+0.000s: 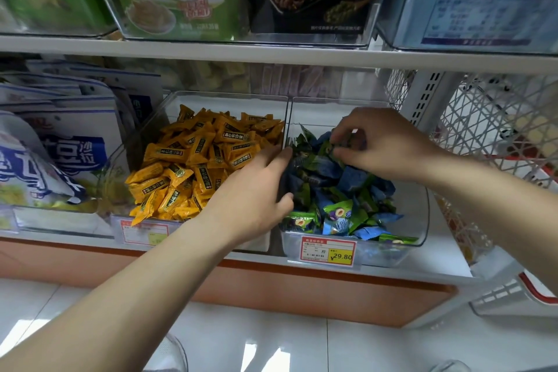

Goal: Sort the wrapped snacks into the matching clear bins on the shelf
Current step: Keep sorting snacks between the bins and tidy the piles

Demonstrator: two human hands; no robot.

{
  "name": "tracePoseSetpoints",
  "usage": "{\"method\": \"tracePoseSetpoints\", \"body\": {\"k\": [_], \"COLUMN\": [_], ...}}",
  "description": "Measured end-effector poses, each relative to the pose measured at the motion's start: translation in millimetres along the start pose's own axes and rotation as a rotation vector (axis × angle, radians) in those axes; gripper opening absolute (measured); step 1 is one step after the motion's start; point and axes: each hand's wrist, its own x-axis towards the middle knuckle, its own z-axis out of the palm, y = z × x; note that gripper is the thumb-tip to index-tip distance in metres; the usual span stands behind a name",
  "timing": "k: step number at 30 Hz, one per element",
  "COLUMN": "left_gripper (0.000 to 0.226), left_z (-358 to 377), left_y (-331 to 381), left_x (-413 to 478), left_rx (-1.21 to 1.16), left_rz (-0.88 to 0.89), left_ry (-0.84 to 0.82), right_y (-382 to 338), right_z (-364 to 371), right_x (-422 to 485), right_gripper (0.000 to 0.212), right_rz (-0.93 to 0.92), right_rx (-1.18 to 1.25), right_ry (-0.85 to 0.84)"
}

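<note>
Two clear bins stand side by side on the lower shelf. The left bin (142, 142) is full of orange wrapped snacks (193, 166). The right bin (419, 220) holds mixed green and blue wrapped snacks (338, 190). My left hand (253, 193) reaches over the divider into the right bin, its fingers and thumb curled round blue-wrapped snacks at the bin's left side. My right hand (383, 145) is at the back of the same bin, fingertips pinching a green-wrapped snack (329, 146).
Blue and white snack bags (60, 142) lean to the left of the bins. Price tags (327, 251) hang on the bin fronts. Boxed goods fill clear bins on the upper shelf (271, 54). A white mesh basket (495, 118) is at right. White floor tiles lie below.
</note>
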Motion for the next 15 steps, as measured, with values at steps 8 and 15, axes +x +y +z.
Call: {"method": "tracePoseSetpoints", "body": {"k": [8, 15], "left_gripper": [0.075, 0.074], "left_z": [-1, -3], "left_y": [1, 3], "left_x": [0, -1], "left_rx": [0.001, -0.010], "left_rz": [0.002, 0.001], "left_ry": [-0.015, -0.030], "right_y": [-6, 13], "right_z": [41, 34], "right_x": [-28, -21], "right_gripper": [0.029, 0.030], "right_rz": [0.084, 0.055], "right_rx": [-0.015, -0.360], "right_ry": [-0.704, -0.606]}}
